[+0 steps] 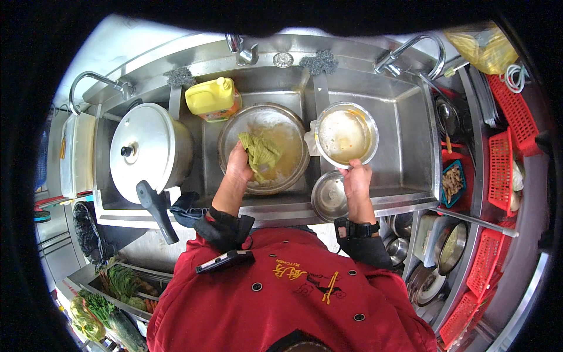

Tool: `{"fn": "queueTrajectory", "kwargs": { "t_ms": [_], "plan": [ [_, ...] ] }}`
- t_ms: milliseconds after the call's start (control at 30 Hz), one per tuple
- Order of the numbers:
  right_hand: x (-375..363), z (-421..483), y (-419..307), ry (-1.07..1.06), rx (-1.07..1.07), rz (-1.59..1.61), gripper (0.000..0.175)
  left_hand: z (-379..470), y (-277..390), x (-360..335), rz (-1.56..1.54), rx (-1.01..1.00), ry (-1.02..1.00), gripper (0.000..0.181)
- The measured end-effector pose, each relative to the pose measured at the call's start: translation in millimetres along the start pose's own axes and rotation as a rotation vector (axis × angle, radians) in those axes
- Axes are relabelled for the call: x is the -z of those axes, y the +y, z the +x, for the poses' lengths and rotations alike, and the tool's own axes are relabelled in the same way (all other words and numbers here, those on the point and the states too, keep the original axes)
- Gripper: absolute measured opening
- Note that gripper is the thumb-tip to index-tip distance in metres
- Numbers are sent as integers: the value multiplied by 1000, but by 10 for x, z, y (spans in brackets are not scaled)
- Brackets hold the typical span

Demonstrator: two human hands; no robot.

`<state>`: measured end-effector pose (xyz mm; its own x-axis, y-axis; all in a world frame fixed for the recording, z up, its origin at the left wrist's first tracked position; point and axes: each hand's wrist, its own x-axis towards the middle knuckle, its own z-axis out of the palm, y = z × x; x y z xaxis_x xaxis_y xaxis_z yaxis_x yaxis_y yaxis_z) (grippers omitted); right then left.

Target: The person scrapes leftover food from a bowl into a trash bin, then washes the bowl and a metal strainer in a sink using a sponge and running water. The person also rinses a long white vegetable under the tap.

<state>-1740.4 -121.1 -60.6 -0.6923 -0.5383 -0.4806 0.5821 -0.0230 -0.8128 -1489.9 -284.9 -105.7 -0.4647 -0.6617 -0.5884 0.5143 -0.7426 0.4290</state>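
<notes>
My left hand [239, 163] grips a green cloth [262, 152] over a wide metal basin [286, 177] of cloudy, yellowish, foamy water in the middle sink. My right hand [357, 176] holds the near rim of a steel bowl [346, 133] containing foamy liquid, above the divider and the right sink. Below that bowl, a second steel bowl [330, 196] rests near the front edge, left of my right wrist. Behind the basin stands a yellow plastic jug [213, 97]. A whitish piece [311, 138], perhaps cloth or paper, shows at the held bowl's left side.
A large lidded pressure cooker [145, 149] fills the left sink, its black handle [156, 211] jutting over the front edge. Steel-wool scourers [319, 62] and faucets [391, 64] line the back ledge. Red plastic baskets [500, 171] stand at right; vegetables [121, 281] lie at lower left.
</notes>
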Motion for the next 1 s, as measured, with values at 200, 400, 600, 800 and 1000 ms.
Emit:
{"fn": "queueTrajectory", "kwargs": {
  "t_ms": [200, 400, 600, 800, 1000],
  "plan": [
    [100, -53, -60, 59, 2, 13, 28, -57, 24, -379, 207, -65, 76, 29],
    [354, -160, -267, 143, 97, 16, 29, 58, 159, -1244, 82, -215, -263, 21],
    [620, -271, -368, 221, 121, 13, 31, 519, -153, -1391, 671, -315, -118, 24],
    [689, -389, -307, 239, 126, -12, 25, 706, -477, -845, 738, -219, 133, 32],
    [484, -389, -102, 169, 64, -35, 25, 63, -118, -979, 170, -224, -153, 25]
  ]
}}
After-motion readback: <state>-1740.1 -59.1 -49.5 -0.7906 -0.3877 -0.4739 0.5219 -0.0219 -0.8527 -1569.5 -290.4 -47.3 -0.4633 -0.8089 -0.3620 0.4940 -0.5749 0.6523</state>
